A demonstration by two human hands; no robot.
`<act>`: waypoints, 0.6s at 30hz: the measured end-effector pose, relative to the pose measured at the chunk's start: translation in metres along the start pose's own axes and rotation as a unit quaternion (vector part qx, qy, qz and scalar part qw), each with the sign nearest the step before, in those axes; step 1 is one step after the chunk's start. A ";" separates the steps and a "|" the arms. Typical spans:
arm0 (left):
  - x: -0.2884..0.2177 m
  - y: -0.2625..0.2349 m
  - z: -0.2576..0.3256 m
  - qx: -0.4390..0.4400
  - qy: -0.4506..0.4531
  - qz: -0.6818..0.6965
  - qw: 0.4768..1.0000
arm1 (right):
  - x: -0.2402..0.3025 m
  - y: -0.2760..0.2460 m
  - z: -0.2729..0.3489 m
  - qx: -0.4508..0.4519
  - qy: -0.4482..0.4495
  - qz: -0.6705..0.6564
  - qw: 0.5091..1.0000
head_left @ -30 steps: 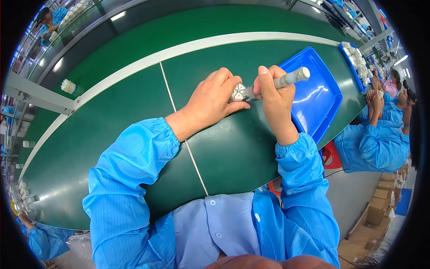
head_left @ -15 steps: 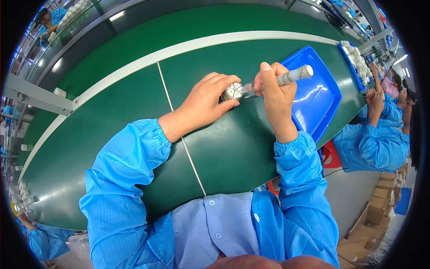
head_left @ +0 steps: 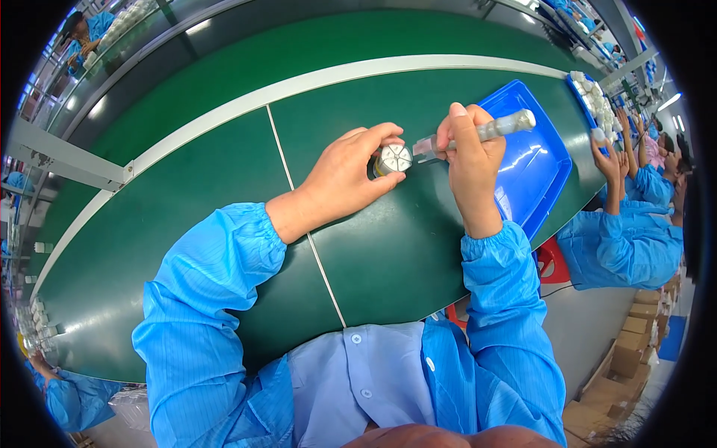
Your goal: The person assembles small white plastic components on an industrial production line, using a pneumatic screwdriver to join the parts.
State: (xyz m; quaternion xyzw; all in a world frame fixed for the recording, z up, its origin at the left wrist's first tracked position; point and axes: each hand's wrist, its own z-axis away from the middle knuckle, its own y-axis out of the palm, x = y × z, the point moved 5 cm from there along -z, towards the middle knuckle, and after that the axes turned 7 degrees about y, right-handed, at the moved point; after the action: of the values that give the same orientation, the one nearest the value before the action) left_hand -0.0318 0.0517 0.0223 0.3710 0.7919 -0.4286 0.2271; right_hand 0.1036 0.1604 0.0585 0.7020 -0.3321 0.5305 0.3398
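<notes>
My left hand (head_left: 337,173) is closed round the side of a small round part (head_left: 395,158), its thumb and fingers curled about the rim. That part has a white top face divided into wedges by dark lines, and a yellowish side. In my right hand (head_left: 476,160) is a tool with a thick, pale, cylindrical handle (head_left: 508,125), held like a pen. The tool's flat, see-through end (head_left: 425,149) points at the round part, a small gap away from it. Fingers hide the middle of the tool.
A blue plastic tray (head_left: 549,213) lies to the right on the green work surface (head_left: 388,261). Farther right is another blue tray holding several white parts (head_left: 592,97), beside co-workers in blue. A white rail (head_left: 336,75) runs along the far side. A red stool (head_left: 551,263) stands below.
The tool's end has backed off to the right from the round part, leaving a gap. My left hand has shifted the round part slightly right. A co-worker's hands at right have moved.
</notes>
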 end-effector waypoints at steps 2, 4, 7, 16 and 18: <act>0.001 0.000 0.000 0.003 0.007 0.010 1.000 | -0.003 0.002 0.000 0.009 0.005 0.011 1.000; 0.002 0.002 -0.002 0.003 0.022 0.013 1.000 | -0.005 0.003 0.000 0.016 0.009 0.022 1.000; 0.002 0.003 -0.002 0.001 0.026 -0.004 1.000 | -0.007 0.005 0.002 0.010 0.019 0.043 0.999; -0.008 0.003 0.003 -0.032 0.035 -0.085 0.995 | -0.002 0.002 0.004 -0.006 -0.002 0.049 0.999; -0.009 0.003 0.004 -0.022 0.019 -0.058 0.998 | 0.003 -0.002 0.004 0.009 -0.012 -0.003 1.000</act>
State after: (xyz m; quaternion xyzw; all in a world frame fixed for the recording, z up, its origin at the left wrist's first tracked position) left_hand -0.0235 0.0459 0.0250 0.3275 0.8254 -0.4164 0.1951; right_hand 0.1081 0.1585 0.0602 0.7120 -0.3298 0.5240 0.3312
